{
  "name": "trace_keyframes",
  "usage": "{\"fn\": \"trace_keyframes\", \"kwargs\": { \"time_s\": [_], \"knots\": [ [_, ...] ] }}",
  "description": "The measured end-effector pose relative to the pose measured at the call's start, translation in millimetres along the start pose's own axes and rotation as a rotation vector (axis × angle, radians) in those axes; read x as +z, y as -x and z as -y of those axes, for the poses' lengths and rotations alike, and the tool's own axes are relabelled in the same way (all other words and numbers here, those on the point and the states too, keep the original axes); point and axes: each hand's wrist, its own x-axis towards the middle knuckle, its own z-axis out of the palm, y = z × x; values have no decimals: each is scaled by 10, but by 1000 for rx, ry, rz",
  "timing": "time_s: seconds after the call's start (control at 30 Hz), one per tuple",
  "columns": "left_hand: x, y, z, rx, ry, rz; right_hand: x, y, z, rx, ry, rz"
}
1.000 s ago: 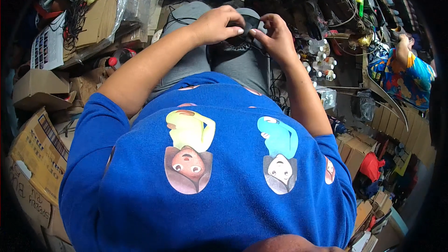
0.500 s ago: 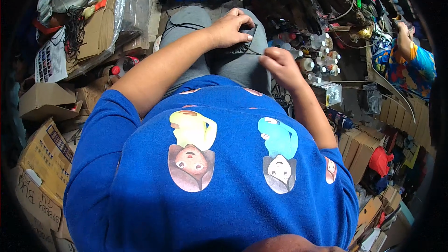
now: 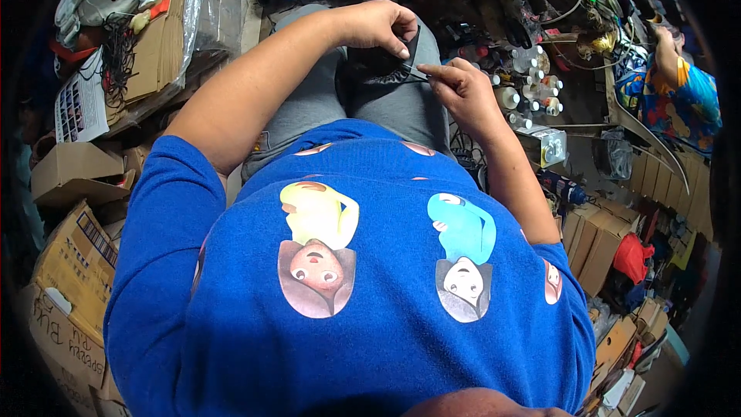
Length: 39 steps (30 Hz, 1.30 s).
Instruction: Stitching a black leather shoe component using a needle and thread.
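Head view: a seated person's two bare hands were positioned above the lap, over grey fabric trousers (image 3: 297, 112). A black, soft-looking workpiece with a ridged, curved edge (image 3: 380, 77) lay on the right thigh, partly under the left hand (image 3: 386, 28). The left hand was partly open: its fingers curved downward, its thumb extended, and dark material showed in the gap between them. Whether the left hand gripped that material could not be told.

The right hand (image 3: 461, 93) was located just beside the workpiece, its fingers curled and its thumb and forefinger brought together on a thin black strand (image 3: 415, 77). The strand ran from the ridged edge to those fingertips. The two hands were near each other but apart.

A blue short-sleeved shirt with printed cartoon figures (image 3: 386, 247) covered the person's torso. To the right of the lap stood a cluster of small bottles with white caps (image 3: 532, 89), with a clear, box-shaped container (image 3: 552, 147) near them. To the left were an open brown cardboard box (image 3: 77, 174) and a yellow printed carton (image 3: 77, 262). A second person in a multicoloured shirt (image 3: 679, 108) occupied the far right.
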Motion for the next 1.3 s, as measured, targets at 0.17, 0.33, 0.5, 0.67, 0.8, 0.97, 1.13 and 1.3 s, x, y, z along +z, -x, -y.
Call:
{"fn": "trace_keyframes", "kwargs": {
  "time_s": [0.17, 0.33, 0.5, 0.67, 0.8, 0.97, 1.13, 1.3],
  "knots": [
    [-64, 95, -78, -46, 51, 129, -27, -19, 65, 5, 26, 5],
    [-75, 121, -60, -77, 81, 220, -38, -50, 145, 52, 37, 14],
    [-70, 126, -20, -41, 59, 226, 28, -40, 193, 59, 76, -35],
    [-72, 92, -40, -59, 124, 222, 167, 16, 157, 31, 106, -100],
    [-86, 43, -50, -51, 122, 201, 159, -53, -1, 19, 16, -80],
    [-59, -25, -26, 4, 73, 155, 95, -186, -270, 57, -274, 79],
    [-82, 28, 11, -11, 117, 168, -8, -103, 109, 51, 84, 22],
    [-100, 54, 3, -23, 150, 210, 55, -98, 178, -23, 189, -36]
  ]
}}
